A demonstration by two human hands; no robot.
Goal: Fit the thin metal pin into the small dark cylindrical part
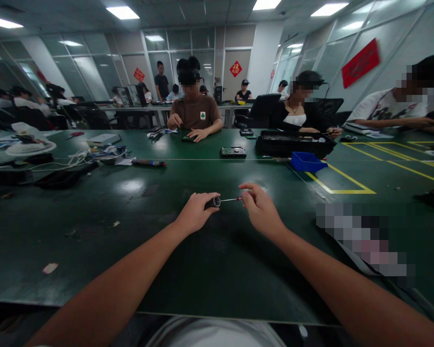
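Note:
Both my arms reach out over a dark green table [202,270]. My left hand [196,212] is closed round the dark handle end of a small screwdriver [224,200], whose thin metal shaft points right. My right hand [259,206] pinches the shaft's far tip between thumb and fingers. The tool is held level just above the table top.
A blue bin [306,161] and a black tray [291,143] stand at the back right, beside yellow floor-tape lines [342,191]. A hard drive [233,152], a pen-like tool [148,163], cables and a small fan [29,146] lie farther back. Other people sit across the table.

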